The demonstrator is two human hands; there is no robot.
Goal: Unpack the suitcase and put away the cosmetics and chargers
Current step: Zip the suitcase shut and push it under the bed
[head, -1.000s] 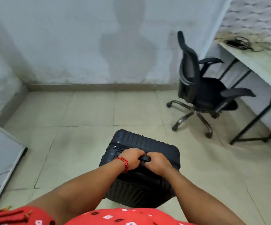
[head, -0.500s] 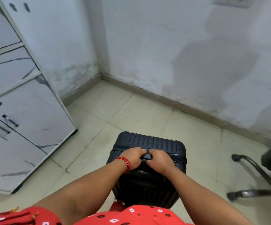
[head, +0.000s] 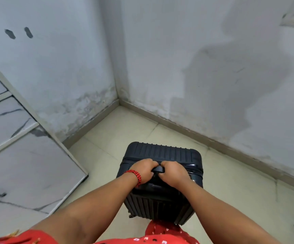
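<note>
Atop suitcase [head: 162,152]: left hand [head: 143,170], right hand [head: 173,173] fingers clenched round handle [head: 158,169].

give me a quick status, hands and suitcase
Left hand and right hand both shut on the handle. Suitcase upright, closed. Floor around it bare.

The suitcase [head: 162,152] at 6 o'clock has a hard black plastic shell, ribbed and faintly glossy. The floor [head: 128,127] is pale tile, smooth with a dull sheen. The wall [head: 178,50] from 12 to 3 o'clock is matt paint, stained and flaking rough along its base. At 9 o'clock, the cabinet [head: 28,164] shows smooth marble-patterned laminate. A braided red-and-black thread band [head: 133,175] looks like cloth.
</note>
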